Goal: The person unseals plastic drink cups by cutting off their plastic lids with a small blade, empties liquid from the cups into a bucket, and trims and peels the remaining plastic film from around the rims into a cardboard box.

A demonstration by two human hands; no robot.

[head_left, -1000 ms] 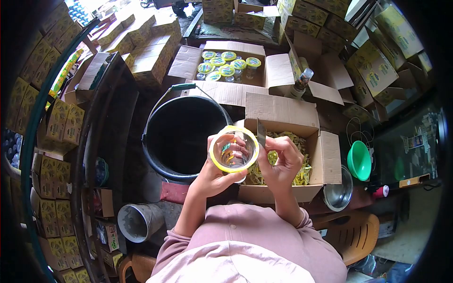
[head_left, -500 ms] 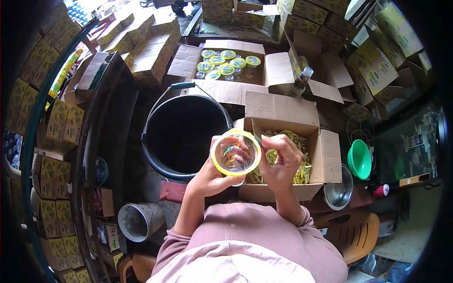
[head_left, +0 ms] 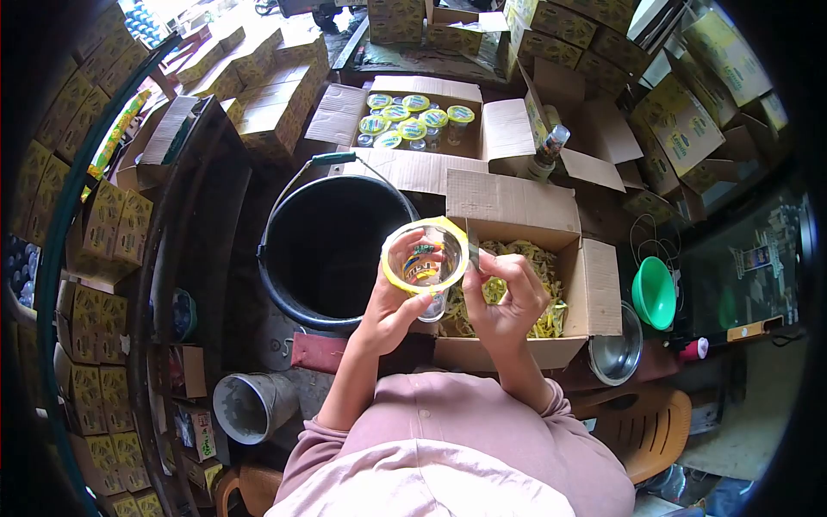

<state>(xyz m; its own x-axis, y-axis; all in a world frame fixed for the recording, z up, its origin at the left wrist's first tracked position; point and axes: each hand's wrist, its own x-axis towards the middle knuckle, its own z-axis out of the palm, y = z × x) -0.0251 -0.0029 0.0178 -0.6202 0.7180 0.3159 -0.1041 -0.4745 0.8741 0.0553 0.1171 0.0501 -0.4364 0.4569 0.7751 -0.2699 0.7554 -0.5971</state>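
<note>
amid stacked yellow cardboard cartons, left fingers grip a clear plastic cup, yellow rim still on, right fingers a thin grey blade, yellow scraps already boxed.

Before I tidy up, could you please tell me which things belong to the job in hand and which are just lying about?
Seemingly in the job:
yellow-rimmed clear cup, in the left hand
thin blade-like tool, in the right hand
box of yellow scraps
boxed lidded cups

Apparently just lying about:
green bowl
metal bowl
grey bucket
</note>
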